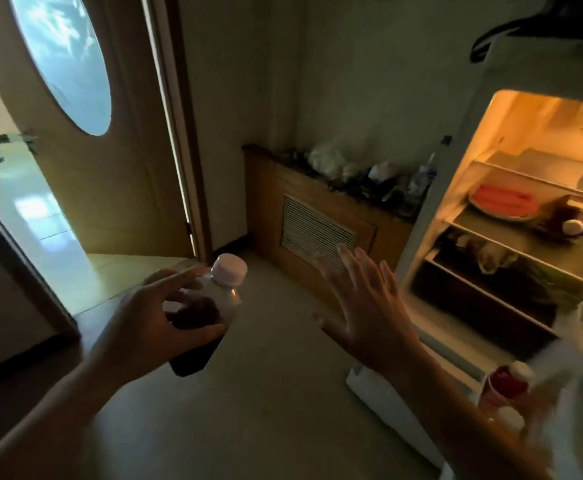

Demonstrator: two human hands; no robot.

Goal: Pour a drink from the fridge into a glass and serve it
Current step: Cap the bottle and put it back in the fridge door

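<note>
My left hand (pixel 144 317) grips a clear plastic bottle (pixel 214 296) of dark drink with a pale cap, tilted, low in the middle of the view. My right hand (pixel 366 306) is spread flat with fingers apart, empty, just left of the open fridge (pixel 456 188). The fridge is lit inside; its shelves hold a plate of pink sausages (pixel 501 202) and a dark container with a white lid (pixel 570 223). No glass is in view.
The fridge door (pixel 560 410) stands open at the lower right, blurred, with red-capped containers (pixel 505 382) in its rack. A low wooden cabinet (pixel 318 216) with a vent grille and clutter on top stands against the wall. An open wooden door (pixel 85 133) with an oval window is at the left.
</note>
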